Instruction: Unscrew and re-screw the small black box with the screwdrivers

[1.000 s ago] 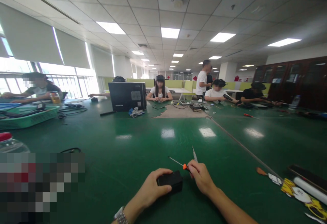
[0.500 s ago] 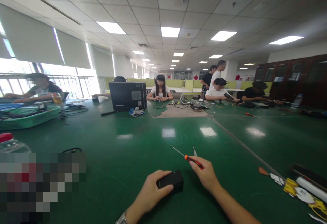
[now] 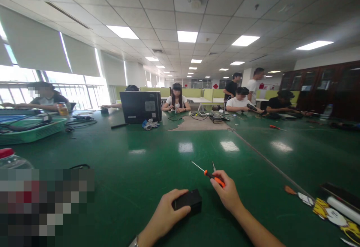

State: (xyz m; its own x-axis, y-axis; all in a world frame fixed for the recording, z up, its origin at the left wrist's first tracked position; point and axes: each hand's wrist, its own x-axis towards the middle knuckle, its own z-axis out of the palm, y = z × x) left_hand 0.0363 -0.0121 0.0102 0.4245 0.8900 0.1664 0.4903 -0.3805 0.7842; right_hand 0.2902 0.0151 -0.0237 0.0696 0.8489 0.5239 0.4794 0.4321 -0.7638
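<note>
The left hand (image 3: 165, 213) is gripping a black box (image 3: 188, 201); the right hand (image 3: 227, 192) is pinching an orange screwdriver (image 3: 213, 177) pointing toward ten o'clock, seemingly not yet touching the box.

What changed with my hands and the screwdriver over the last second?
The right hand lifted the orange-handled screwdriver up and to the right, off the black box, its tip now pointing up-left. Behind, a standing person walked right. The left hand kept its grip on the box, which stayed on the green table.
</note>
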